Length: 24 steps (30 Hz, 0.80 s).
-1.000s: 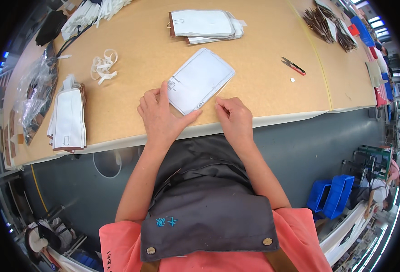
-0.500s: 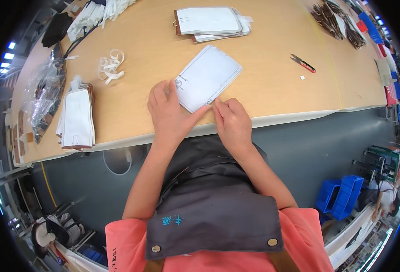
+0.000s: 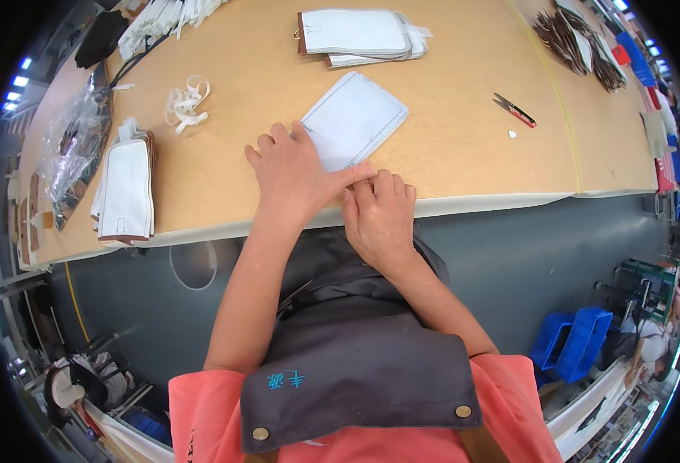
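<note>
A white, flat rectangular panel (image 3: 355,116) with rounded corners and stitching-like lines lies slanted on the table in front of me. My left hand (image 3: 290,174) rests over its near left side, fingers spread, with the thumb stretched across the near corner. At that same corner my right hand (image 3: 382,212) has its fingers curled in, touching the left thumb. Whatever sits between the right fingertips is too small or hidden to make out.
Stacked white panels with brown edges lie at the far middle (image 3: 355,35) and left (image 3: 126,189). A loose white strip (image 3: 188,104), thread snips (image 3: 516,110), a small white scrap (image 3: 512,134), a clear plastic bag (image 3: 77,154) and brown bundled pieces (image 3: 571,42) are on the table (image 3: 463,154).
My left hand's fingers have spread wider and its thumb reaches further right over the corner. My right hand has shifted slightly left and nearer me. The panel's near edge is more covered.
</note>
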### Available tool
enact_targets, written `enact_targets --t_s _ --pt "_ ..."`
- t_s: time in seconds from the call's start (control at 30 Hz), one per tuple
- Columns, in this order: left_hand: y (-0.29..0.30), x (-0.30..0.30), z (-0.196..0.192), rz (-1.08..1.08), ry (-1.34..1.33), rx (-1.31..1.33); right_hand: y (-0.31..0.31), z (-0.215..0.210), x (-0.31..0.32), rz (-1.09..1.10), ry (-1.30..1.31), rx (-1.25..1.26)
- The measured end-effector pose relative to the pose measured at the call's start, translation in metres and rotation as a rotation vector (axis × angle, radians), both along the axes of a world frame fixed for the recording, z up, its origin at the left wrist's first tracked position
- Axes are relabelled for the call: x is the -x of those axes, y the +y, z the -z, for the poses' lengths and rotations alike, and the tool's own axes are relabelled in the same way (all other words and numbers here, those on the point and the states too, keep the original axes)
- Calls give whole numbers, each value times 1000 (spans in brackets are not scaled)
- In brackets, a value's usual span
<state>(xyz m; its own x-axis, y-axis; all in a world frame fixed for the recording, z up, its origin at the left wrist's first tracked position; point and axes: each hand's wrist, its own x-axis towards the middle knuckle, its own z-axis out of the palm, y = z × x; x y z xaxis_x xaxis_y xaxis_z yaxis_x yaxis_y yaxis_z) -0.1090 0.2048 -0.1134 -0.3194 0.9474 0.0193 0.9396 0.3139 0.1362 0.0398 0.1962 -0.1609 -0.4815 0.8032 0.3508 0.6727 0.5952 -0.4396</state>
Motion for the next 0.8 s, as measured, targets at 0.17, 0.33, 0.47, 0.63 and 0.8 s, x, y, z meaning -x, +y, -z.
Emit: enact_targets --t_s 0.17,0.33,0.47,0.63,0.8 --pt "0 0 5 -15 -14 19 -3 -1 -4 -42 -34 -4" --pt "1 -8 8 -5 49 9 -12 -2 -2 -83 -31 4" --pt "5 -10 7 -18 33 29 -16 1 0 -104 -59 -6" --pt "2 3 20 30 -48 -117 -12 -16 -21 -288 139 87" --pt "-8 55 26 334 -84 -216 58 -66 -41 -320 105 14"
